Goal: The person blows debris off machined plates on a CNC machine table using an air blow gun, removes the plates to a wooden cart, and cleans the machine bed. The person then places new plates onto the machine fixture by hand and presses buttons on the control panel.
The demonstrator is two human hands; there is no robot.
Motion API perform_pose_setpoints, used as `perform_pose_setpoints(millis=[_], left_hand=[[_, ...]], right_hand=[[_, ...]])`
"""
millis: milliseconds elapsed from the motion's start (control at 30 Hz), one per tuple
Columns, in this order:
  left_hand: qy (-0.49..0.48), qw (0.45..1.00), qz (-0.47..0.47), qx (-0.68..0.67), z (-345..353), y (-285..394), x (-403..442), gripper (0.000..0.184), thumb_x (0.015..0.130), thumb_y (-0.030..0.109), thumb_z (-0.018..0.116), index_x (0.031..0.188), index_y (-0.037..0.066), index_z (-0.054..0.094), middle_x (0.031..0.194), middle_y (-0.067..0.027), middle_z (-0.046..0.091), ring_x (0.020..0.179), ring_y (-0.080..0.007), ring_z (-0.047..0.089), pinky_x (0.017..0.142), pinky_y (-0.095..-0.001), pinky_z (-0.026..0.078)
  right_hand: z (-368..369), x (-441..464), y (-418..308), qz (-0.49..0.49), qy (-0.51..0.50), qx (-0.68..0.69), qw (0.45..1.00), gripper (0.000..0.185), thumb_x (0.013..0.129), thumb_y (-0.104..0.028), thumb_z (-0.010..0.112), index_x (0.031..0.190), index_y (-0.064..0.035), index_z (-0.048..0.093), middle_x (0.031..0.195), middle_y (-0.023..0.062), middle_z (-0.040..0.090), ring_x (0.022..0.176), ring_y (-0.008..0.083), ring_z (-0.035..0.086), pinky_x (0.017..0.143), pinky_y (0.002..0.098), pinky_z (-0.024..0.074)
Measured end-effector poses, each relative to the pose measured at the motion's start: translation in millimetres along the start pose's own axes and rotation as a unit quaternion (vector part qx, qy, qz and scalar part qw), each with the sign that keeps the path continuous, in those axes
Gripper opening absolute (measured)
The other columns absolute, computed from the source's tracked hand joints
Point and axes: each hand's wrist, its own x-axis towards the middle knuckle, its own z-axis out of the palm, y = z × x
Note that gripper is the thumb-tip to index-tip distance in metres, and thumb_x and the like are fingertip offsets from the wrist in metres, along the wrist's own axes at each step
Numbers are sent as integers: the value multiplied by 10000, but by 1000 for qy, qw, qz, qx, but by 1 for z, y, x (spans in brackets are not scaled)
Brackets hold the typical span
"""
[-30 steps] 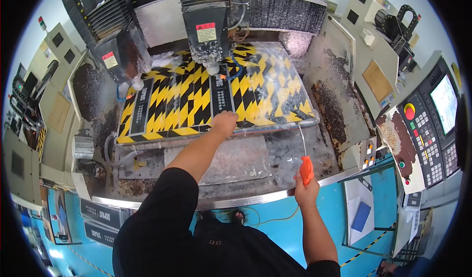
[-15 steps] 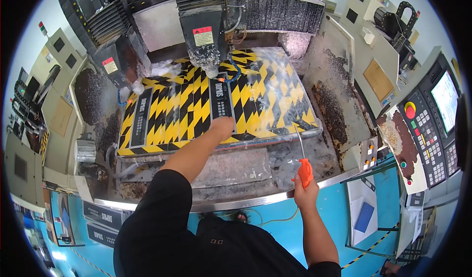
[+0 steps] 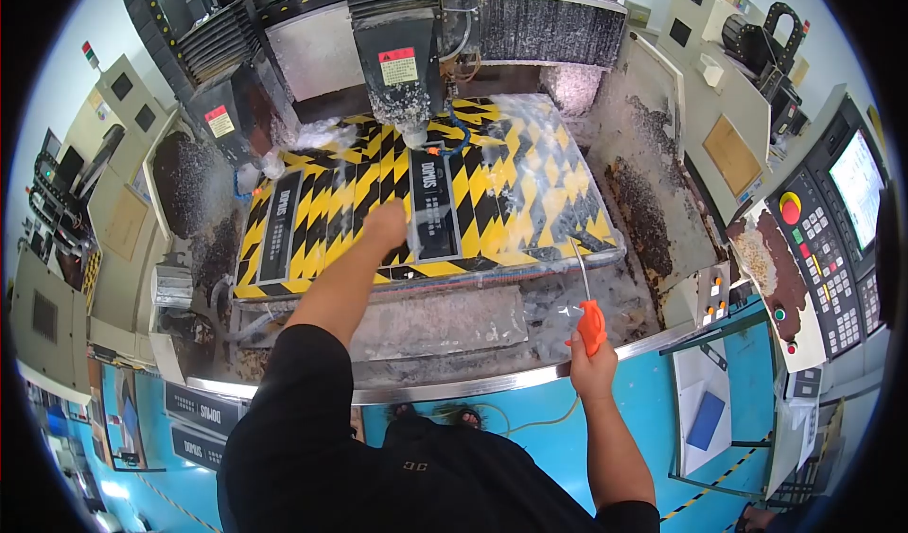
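My right hand (image 3: pixel 593 367) is wrapped round the handle of an orange air blow gun (image 3: pixel 592 328). Its long thin metal nozzle points up and away, the tip over the front right of a yellow-and-black striped board surface (image 3: pixel 515 207). A pale hose trails below it. My left hand (image 3: pixel 386 225) is closed like a fist above the stripes, just left of a dark panel lettered DOMUS (image 3: pixel 434 207). What its fingers hold, if anything, is hidden. A second dark panel (image 3: pixel 280 227) lies at the left of the surface.
Two machine heads (image 3: pixel 397 60) hang over the back of the striped surface, with white residue on them. A metal rim (image 3: pixel 473 388) runs along the front of the machine bed. To the right stands a control panel with a red stop button (image 3: pixel 791 209).
My left hand has moved left, off the middle dark panel and onto the stripes beside it. My right hand still holds the air blow gun in nearly the same place.
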Motion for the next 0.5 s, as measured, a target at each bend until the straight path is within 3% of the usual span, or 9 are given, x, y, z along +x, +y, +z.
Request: perform_pose_setpoints(millis=[67, 167, 200, 267, 300, 333, 400, 500], left_hand=[[37, 999, -11, 14, -1, -38, 18, 199, 834, 105, 551, 1010, 17, 581, 1023, -199, 671, 962, -366, 655, 825, -452, 526], [76, 994, -82, 14, -45, -83, 35, 197, 852, 118, 536, 1016, 20, 582, 1047, -215, 665, 979, -379, 647, 838, -457, 515], [101, 984, -143, -28, -55, -101, 43, 219, 848, 117, 551, 1040, 16, 578, 1087, -225, 655, 1015, -379, 638, 854, -456, 510], [84, 983, -162, 27, -99, -123, 34, 288, 842, 178, 585, 1077, 11, 579, 1105, -225, 651, 1054, -373, 626, 882, -453, 506], [113, 976, -182, 48, -86, -166, 51, 307, 836, 198, 600, 1075, 7, 588, 1116, -219, 649, 1057, -367, 626, 896, -448, 504], [116, 974, -190, 34, -118, -160, 28, 302, 838, 186, 586, 1069, -9, 595, 1113, -217, 650, 1054, -364, 629, 897, -441, 506], [139, 963, -216, 83, -92, -252, 46, 280, 839, 175, 571, 1056, 2, 609, 1097, -217, 656, 1040, -372, 634, 893, -443, 508], [165, 925, -341, 20, -150, -284, -15, 275, 851, 181, 541, 1064, 22, 612, 1072, -219, 663, 1035, -394, 630, 893, -457, 506]], right_hand=[[1, 1, -2, 9, 11, 17, 1000, 258, 853, -234, 667, 966, -3, 657, 781, 144, 663, 720, 302, 657, 665, 373, 499], [2, 3, -8, 9, 13, 28, 999, 245, 857, -216, 661, 976, -2, 655, 790, 136, 675, 721, 294, 663, 668, 366, 502], [1, 2, -8, 14, 10, 35, 999, 244, 859, -212, 658, 985, -3, 654, 798, 137, 678, 727, 293, 666, 674, 365, 504], [0, 3, -9, 22, 2, 49, 999, 242, 864, -202, 652, 1003, -4, 652, 814, 137, 685, 740, 293, 673, 687, 363, 509], [0, 4, -11, 24, 7, 37, 999, 244, 868, -198, 648, 1014, -2, 650, 822, 137, 688, 752, 283, 677, 695, 359, 510], [0, 4, -14, 25, 10, 24, 999, 247, 872, -194, 643, 1025, 0, 648, 830, 137, 692, 764, 273, 681, 703, 354, 512], [1, 4, -21, 24, 18, 24, 999, 237, 887, -182, 634, 1029, 7, 640, 848, 127, 690, 779, 235, 667, 719, 342, 509], [2, 5, -17, 6, 17, 24, 1000, 223, 911, -182, 625, 1017, 13, 629, 860, 96, 673, 765, 162, 619, 699, 311, 490]])
